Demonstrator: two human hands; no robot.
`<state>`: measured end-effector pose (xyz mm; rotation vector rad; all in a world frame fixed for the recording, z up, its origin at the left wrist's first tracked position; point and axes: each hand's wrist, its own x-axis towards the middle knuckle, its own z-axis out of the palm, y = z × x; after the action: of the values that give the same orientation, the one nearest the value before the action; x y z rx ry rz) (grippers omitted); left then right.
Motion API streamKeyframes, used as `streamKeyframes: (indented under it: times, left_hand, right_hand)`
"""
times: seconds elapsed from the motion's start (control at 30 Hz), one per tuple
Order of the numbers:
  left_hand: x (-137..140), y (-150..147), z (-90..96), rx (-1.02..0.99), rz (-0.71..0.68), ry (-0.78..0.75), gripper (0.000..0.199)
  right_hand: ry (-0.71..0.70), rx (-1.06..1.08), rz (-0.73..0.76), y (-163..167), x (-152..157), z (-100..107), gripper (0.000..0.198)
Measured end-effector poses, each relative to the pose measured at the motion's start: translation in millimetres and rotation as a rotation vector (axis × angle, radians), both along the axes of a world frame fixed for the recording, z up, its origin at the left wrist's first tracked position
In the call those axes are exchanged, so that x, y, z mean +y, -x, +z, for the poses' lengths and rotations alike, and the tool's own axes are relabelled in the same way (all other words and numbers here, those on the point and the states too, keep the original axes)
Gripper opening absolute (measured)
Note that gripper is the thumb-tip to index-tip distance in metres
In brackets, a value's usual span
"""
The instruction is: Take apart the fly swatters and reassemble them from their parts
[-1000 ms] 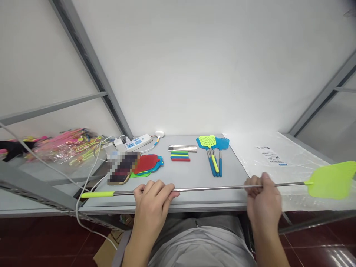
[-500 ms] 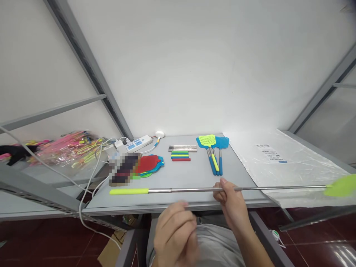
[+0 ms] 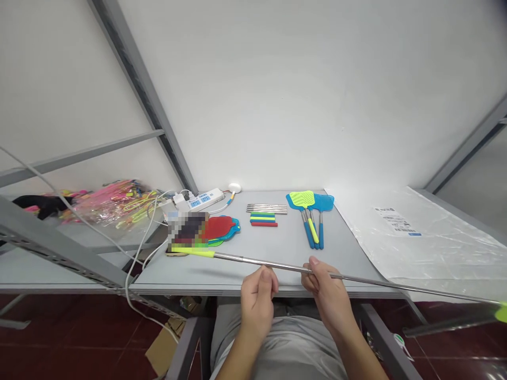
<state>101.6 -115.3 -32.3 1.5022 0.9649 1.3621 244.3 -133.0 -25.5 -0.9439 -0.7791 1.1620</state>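
Observation:
A long fly swatter (image 3: 273,264) with a telescopic metal shaft crosses in front of me above the table edge. Its yellow-green grip points left and its yellow-green head is partly cut off at the right border. My right hand (image 3: 328,285) is closed on the middle of the shaft, between thumb and fingers. Just under the shaft, my left hand (image 3: 257,298) is curled into a loose fist with nothing visible in it. Beyond my hands lie assembled swatters (image 3: 313,227) with blue and yellow-green handles, several metal rods (image 3: 267,209) and coloured handle tubes (image 3: 263,219).
Red, blue and green swatter heads (image 3: 222,228) lie at the left beside a pixelated object (image 3: 188,232). Behind them are a power strip (image 3: 204,199) and white cables. White plastic sheeting (image 3: 380,237) covers the right side. Bagged colourful items (image 3: 119,203) sit on the left shelf.
The swatter has tilted, grip end up and head end down at the right. My left hand has risen toward the shaft and curled up. The view has shifted slightly.

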Motion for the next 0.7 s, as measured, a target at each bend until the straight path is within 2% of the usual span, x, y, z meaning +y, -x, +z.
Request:
streamKeyframes:
  times: [0.13, 0.2, 0.27, 0.4, 0.53, 0.6, 0.7]
  left_hand:
    - [5, -3, -1.3, 0.022, -0.146, 0.110, 0.055]
    - [5, -4, -2.4, -0.056, -0.219, 0.170, 0.052]
    - [4, -6, -3.7, -0.137, -0.229, 0.187, 0.048]
    - [4, -7, -5.1, -0.263, -0.075, 0.168, 0.045]
    - [9, 5, 2.2, -0.368, 0.089, 0.119, 0.043]
    - [10, 13, 9.6, -0.399, 0.125, 0.065, 0.042]
    - [12, 24, 20.3, -0.429, 0.108, 0.024, 0.043]
  right_hand:
    - [-0.018, 0.006, 0.017, -2, 0, -2, 0.048]
    - [-0.017, -0.014, 0.055, 1, -1, -1, 0.048]
    - [-0.002, -0.068, 0.105, 5, -1, -1, 0.048]
    - [0.003, -0.197, 0.170, 11, -2, -1, 0.048]
    - [0.025, -0.165, 0.060, 1, -3, 1, 0.049]
    - [0.027, -0.129, 0.021, -9, -4, 3, 0.049]
    - [0.005, -0.141, 0.040, -22, -6, 8, 0.050]
